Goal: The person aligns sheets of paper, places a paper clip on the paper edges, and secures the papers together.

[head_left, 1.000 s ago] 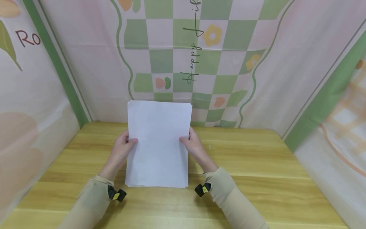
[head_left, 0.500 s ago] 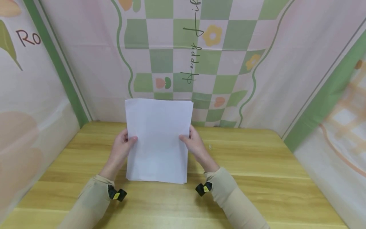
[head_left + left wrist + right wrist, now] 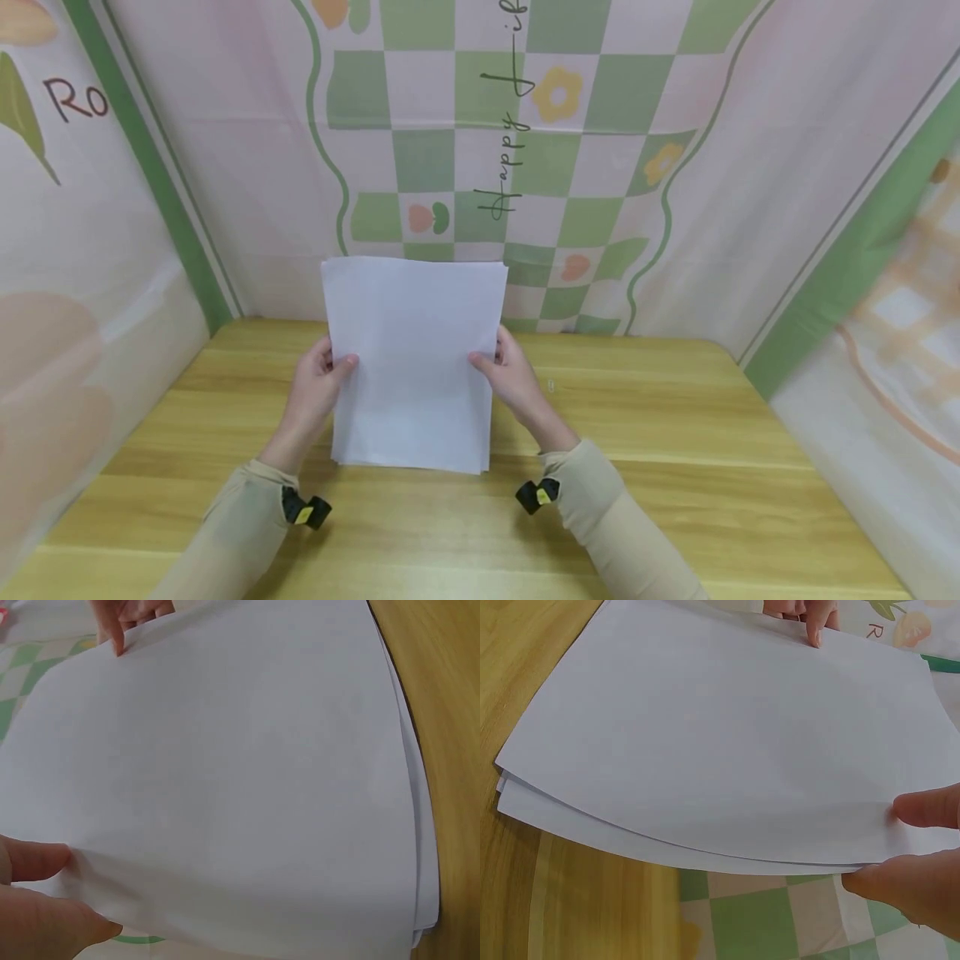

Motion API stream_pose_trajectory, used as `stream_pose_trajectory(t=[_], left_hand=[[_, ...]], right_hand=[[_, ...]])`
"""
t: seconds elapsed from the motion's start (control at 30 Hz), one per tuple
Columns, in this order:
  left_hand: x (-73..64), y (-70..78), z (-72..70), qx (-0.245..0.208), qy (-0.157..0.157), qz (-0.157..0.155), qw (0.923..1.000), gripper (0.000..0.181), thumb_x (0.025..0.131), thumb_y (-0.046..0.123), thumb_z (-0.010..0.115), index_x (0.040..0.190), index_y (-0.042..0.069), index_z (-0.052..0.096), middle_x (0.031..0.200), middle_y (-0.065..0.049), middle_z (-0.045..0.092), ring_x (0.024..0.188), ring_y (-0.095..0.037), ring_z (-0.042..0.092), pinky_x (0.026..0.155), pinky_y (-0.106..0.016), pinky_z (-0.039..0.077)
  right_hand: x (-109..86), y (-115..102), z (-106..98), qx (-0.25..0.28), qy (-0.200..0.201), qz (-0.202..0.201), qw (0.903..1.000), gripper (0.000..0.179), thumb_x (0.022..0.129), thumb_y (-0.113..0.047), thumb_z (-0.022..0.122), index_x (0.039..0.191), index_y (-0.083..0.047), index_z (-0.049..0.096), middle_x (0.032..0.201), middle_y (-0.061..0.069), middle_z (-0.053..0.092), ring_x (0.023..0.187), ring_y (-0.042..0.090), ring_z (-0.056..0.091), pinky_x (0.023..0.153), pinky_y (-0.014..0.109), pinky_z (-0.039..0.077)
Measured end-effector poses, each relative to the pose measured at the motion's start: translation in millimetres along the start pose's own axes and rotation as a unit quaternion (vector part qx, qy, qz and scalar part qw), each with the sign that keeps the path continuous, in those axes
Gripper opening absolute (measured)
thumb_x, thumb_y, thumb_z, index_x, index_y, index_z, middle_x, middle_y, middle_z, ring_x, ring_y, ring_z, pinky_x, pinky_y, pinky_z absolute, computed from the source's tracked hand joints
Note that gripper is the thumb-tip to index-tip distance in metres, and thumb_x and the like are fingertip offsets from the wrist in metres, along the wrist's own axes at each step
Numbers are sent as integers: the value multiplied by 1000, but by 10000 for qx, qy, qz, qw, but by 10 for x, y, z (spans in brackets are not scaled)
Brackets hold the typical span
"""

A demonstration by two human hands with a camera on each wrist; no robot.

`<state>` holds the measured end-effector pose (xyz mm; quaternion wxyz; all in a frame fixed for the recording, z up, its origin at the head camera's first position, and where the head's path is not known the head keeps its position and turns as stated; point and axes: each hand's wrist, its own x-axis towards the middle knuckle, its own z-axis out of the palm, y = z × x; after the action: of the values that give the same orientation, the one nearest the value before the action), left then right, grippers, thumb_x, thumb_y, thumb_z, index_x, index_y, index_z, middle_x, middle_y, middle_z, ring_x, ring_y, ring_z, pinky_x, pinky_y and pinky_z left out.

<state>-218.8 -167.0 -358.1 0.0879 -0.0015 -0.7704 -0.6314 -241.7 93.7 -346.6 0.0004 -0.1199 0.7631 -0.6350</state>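
A stack of white paper sheets (image 3: 416, 392) stands tilted up over the table, its edges slightly out of line. My left hand (image 3: 311, 383) pinches the stack's left edge, thumb on the front face and fingers behind. On the opposite edge my right hand (image 3: 513, 379) pinches it the same way. In the left wrist view the sheets (image 3: 240, 765) fan a little apart along the lower edge. The right wrist view shows the top sheet (image 3: 727, 735) shifted against the ones beneath it. Fingers behind the paper are mostly hidden.
A small paper clip (image 3: 551, 386) lies on the wooden table (image 3: 675, 467), right of my right hand. Behind the table hangs a green-and-white checked curtain (image 3: 487, 158). More printed curtain (image 3: 112, 250) hangs at the sides. Each sleeve has a small black wrist camera (image 3: 306, 508).
Both hands keep their pinch on the paper stack. The stack has risen slightly, its lower edge moving up and its top edge tipping toward me.
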Motion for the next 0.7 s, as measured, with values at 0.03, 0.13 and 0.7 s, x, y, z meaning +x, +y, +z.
stream_pose_trajectory(t=[0.03,0.13,0.7], left_hand=[[-3,4,-1,-6,3,8,10000,44,97,3,48,140,0,40,134,-22,51,119,-31,50,102,-45,42],[-11,13,-7,-19,-2,49,10000,46,97,4,49,141,0,39,135,-22,51,121,-31,50,103,-46,41],[-7,22,12,-371,233,229,9988,48,94,5,54,141,2,39,136,-17,53,121,-24,54,102,-31,44]], right_hand=[[-3,-3,-1,14,3,-23,10000,49,93,0,53,140,-4,37,134,19,51,122,33,51,101,47,43],[-9,-5,-3,69,-2,-90,9999,50,93,0,53,140,-3,37,135,20,51,123,34,51,102,47,42],[-8,27,8,97,51,-664,9977,52,95,-1,50,143,-8,32,138,14,48,125,29,50,104,42,42]])
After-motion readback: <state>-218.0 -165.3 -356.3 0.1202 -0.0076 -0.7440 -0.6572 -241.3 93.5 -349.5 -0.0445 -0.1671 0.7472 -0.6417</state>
